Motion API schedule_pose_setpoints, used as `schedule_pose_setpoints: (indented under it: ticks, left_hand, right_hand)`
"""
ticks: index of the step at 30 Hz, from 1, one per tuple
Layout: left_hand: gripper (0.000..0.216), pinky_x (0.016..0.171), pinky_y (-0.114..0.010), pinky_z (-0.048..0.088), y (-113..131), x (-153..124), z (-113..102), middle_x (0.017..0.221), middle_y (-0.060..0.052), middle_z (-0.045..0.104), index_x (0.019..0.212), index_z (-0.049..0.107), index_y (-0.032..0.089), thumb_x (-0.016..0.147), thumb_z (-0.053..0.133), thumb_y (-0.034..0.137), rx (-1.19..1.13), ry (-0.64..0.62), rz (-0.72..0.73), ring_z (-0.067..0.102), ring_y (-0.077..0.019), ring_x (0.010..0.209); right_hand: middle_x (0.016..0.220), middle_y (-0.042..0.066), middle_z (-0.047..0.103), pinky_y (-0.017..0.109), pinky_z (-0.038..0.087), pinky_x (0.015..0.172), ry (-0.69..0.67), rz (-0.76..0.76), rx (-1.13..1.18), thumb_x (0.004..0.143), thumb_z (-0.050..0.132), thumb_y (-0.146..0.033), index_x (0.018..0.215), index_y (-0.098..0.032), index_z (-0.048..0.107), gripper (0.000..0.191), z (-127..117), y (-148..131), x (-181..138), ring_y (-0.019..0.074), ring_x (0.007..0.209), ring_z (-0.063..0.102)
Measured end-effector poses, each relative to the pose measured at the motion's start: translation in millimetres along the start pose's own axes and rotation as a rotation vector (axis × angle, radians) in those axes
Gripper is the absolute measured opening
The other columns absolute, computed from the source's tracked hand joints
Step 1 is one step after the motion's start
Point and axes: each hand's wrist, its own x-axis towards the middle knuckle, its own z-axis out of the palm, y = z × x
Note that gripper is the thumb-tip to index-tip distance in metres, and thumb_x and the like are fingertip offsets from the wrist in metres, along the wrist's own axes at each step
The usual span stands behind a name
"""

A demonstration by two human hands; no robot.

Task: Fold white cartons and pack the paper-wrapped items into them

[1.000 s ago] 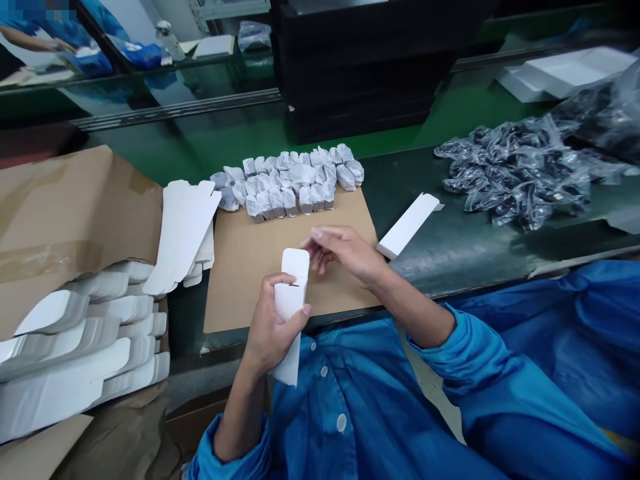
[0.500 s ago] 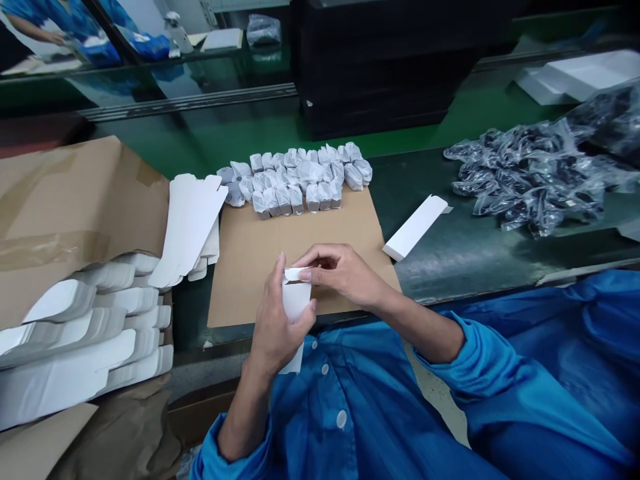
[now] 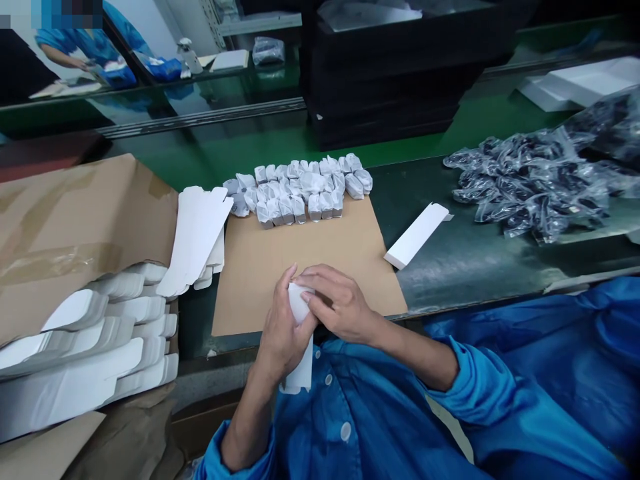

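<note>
Between my hands is a narrow white carton [image 3: 301, 370], held upright in front of my body at the near edge of the cardboard sheet [image 3: 250, 287]. My left hand [image 3: 283, 330] is wrapped round its sides. Fingers of my right hand [image 3: 340, 303] press at its top end, and they partly hide the closing flap. Another white carton [image 3: 417, 235], formed into a box with a small flap out at its far end, lies to the right, touching the sheet's edge. Several small items in white wrapping [image 3: 300, 190] stand in rows on the sheet's far side.
At left, a brown cardboard box [image 3: 95, 220] holds stacks of flat white cartons [image 3: 125, 333]; more flat cartons [image 3: 195, 233] lean beside it. Clear-bagged dark parts [image 3: 540, 180] are heaped at right. Black crates [image 3: 380, 87] stand behind. A person in blue [image 3: 95, 50] works across the bench.
The flap at the carton's top has been folded down, and my right fingers have moved in over it. My left hand keeps its grip. The whole view has shifted slightly.
</note>
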Motion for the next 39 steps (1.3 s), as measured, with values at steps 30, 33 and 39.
schedule_pose_setpoints:
  ticks: [30,33,39]
  left_hand:
    - [0.052,0.086,-0.044,0.045,-24.7,37.0,-18.0,0.113,-0.015,0.064,0.141,0.051,0.026,0.093,0.052,0.045,0.792,-0.190,0.331,0.059,-0.0314,0.100]
    - [0.052,0.090,-0.045,0.045,-18.9,35.7,-13.3,0.137,-0.016,0.054,0.146,0.044,0.026,0.094,0.049,0.033,0.751,-0.220,0.371,0.055,-0.0330,0.114]
    - [0.046,0.096,-0.048,0.044,-16.3,31.1,-10.9,0.149,-0.011,0.045,0.129,0.060,0.035,0.092,0.043,0.014,0.594,-0.291,0.446,0.049,-0.0322,0.127]
  right_hand:
    - [0.102,0.011,0.073,0.035,0.045,0.078,-0.285,0.296,-0.799,0.095,0.042,-0.021,0.114,-0.018,0.063,0.028,-34.5,44.5,110.8,0.0278,0.096,0.066]
    - [0.104,0.016,0.071,0.037,0.046,0.078,-0.284,0.292,-0.840,0.095,0.044,-0.024,0.117,-0.014,0.058,0.028,-14.1,50.9,132.3,0.0318,0.098,0.066]
    - [0.102,0.018,0.071,0.038,0.047,0.078,-0.285,0.354,-0.860,0.093,0.041,-0.016,0.122,-0.011,0.053,0.032,2.7,57.8,141.4,0.0317,0.098,0.067]
